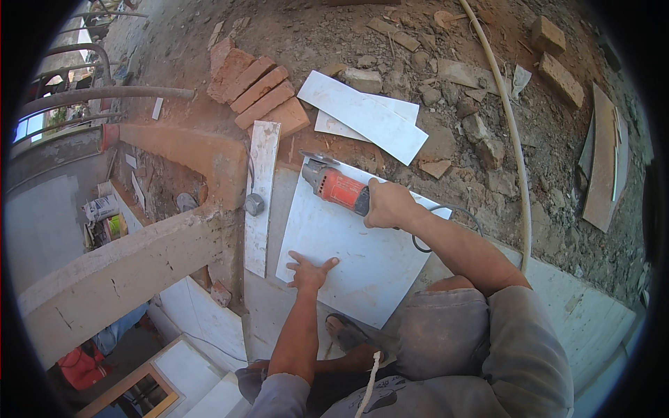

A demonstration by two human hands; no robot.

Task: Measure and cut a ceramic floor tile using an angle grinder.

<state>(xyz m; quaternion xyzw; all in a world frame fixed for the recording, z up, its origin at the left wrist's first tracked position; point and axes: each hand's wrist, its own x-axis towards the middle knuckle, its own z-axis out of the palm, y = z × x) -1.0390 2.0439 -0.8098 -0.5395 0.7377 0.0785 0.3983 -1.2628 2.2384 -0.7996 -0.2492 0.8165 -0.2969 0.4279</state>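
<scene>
Building site, bricks (260, 90), rubble (490, 150), bare earth (306, 43)

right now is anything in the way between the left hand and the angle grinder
Nothing visible stands in the way: between the left hand, spread on the large white tile, and the red angle grinder, only the tile's smudged surface shows. The right hand grips the grinder's rear end.

Your right hand (385, 203) hides the rear of the red grinder (343, 189); its disc (318, 157), near twelve o'clock, is too indistinct to tell whether it touches the white tile (355, 258). Your right forearm (456, 237) covers part of the black cable (415, 244). At one o'clock, the top edge cuts off the pale hose (512, 132).
</scene>
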